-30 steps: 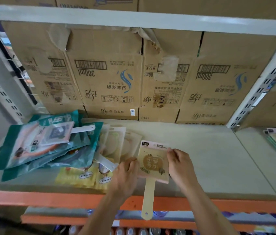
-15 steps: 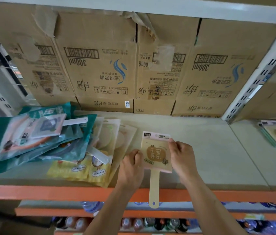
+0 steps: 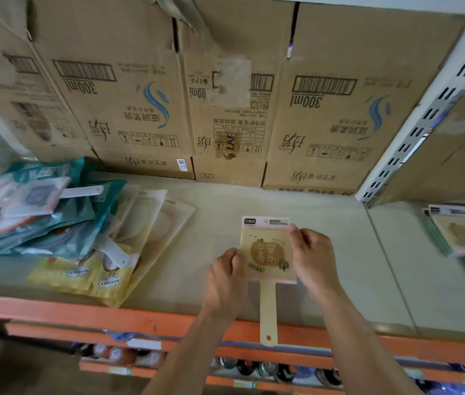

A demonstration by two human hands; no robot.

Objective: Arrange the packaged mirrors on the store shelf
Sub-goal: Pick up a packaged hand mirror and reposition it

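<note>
Packaged mirror — moved clear of the pile, at the shelf front edge — left hand and right hand pinching its sides; nearly placed.

Pale beige shelf board, with an orange metal beam along its front edge. Brown cardboard cartons in a row at the back, print upside down. White slotted steel upright at right. Blurred bottles below. Dim, even light.

Beyond the grip, a row of cardboard boxes stands side by side, touching, their print upside down and reading 300ml. Up and right of the grip rises a slotted white post. Below the grip, blurred bottles stand in a row.
</note>
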